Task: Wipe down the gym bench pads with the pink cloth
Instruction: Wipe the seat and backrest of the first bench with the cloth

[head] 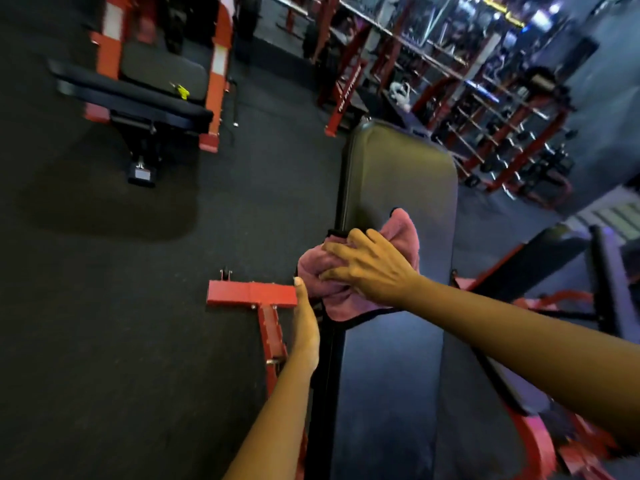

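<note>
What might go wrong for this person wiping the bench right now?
The pink cloth is bunched under the right hand, so it may miss stretches of the back pad. It also hangs over the pad's left edge beside the left hand, where it might snag. The red frame foot juts out on the floor, a possible trip.

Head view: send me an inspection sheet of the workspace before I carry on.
Surface: back pad and seat pad, black, end to end.
Job's things: pink cloth bunched where the pads meet, towards the left edge.
Clutter: small yellow item on second bench.
Hands: right hand grips the cloth; left hand at the bench's left edge, grip unclear.
Cables: nothing clearly seen.
Surroundings: dark floor, red foot bar, barbell rack, blurred.
</note>
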`<move>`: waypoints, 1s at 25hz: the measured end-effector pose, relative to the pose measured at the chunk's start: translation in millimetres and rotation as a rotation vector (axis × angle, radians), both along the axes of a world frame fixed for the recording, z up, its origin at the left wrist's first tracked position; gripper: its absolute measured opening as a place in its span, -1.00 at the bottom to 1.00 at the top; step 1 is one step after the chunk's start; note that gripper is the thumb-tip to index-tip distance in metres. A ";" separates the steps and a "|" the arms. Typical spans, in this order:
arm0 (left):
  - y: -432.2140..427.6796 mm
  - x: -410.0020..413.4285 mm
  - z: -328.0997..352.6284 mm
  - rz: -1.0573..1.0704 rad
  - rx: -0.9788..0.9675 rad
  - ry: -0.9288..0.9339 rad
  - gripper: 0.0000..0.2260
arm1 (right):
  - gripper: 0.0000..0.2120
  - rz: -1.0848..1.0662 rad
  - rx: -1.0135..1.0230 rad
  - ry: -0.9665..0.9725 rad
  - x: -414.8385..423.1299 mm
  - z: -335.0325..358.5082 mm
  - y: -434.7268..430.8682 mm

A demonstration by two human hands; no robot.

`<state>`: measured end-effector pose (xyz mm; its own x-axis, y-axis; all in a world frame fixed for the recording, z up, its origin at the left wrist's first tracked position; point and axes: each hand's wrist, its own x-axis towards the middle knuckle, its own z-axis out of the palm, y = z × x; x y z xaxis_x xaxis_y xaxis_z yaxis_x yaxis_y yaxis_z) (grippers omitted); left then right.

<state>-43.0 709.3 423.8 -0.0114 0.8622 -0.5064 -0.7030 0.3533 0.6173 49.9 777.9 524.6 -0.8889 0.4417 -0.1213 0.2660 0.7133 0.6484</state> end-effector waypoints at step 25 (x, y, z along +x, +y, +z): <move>139.7 21.9 92.6 0.192 0.182 0.632 -0.48 | -0.38 -0.576 -0.157 0.707 12.5 134.4 205.0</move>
